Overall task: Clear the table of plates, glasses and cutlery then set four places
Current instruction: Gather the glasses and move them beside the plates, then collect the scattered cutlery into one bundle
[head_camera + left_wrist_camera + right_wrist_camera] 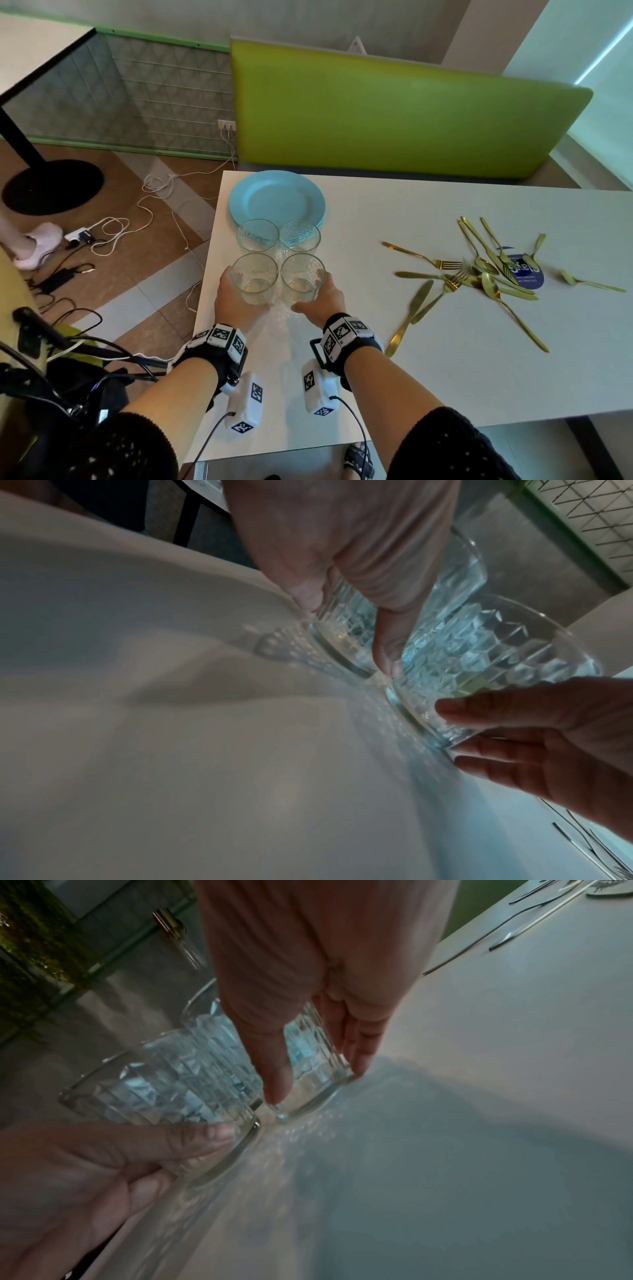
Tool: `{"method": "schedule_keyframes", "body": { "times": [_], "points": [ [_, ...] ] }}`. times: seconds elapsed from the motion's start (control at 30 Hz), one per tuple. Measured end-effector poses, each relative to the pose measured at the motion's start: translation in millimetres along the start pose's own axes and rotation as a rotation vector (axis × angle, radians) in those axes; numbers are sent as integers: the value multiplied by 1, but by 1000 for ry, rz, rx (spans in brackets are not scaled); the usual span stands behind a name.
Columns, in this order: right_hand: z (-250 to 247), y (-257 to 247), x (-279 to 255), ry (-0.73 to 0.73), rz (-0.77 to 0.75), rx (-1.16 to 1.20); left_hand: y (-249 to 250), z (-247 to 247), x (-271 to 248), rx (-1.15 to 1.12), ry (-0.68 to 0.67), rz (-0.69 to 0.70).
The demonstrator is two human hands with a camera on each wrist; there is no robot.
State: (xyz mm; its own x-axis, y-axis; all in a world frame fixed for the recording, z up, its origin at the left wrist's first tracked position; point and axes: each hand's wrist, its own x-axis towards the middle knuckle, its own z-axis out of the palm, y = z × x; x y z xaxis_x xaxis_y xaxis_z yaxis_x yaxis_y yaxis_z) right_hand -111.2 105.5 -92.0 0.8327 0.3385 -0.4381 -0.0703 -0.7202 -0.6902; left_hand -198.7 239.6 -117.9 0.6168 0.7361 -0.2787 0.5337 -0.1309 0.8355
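Left hand (236, 301) around near-left glass (254, 278); right hand (320, 299) around near-right glass (302, 277); both upright on table (445, 359)

A lime-green padded bench back (404, 116) runs along the far side of the white rectangular table (445, 359), under a pale wall. To the left stands a low partition of grey patterned panels in a mint-green frame (137, 102), with a white wall socket (226, 125) at its right end. White and black cables (113, 233) trail across the brown and grey tiled floor (113, 164). A second white tabletop on a black pedestal with a round base (51, 186) fills the upper left corner.
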Motion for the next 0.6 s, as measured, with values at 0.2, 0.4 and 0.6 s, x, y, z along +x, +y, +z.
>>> {"method": "schedule_keyframes", "body": {
  "times": [0.2,0.4,0.6],
  "points": [
    [-17,0,-8,-78,60,-72,12,-6,-22,7,35,-52],
    [-70,-5,-18,21,55,-90,47,-14,-43,-45,280,286],
    [-147,10,-32,190,41,-168,118,15,-44,57,241,534]
  ]
}}
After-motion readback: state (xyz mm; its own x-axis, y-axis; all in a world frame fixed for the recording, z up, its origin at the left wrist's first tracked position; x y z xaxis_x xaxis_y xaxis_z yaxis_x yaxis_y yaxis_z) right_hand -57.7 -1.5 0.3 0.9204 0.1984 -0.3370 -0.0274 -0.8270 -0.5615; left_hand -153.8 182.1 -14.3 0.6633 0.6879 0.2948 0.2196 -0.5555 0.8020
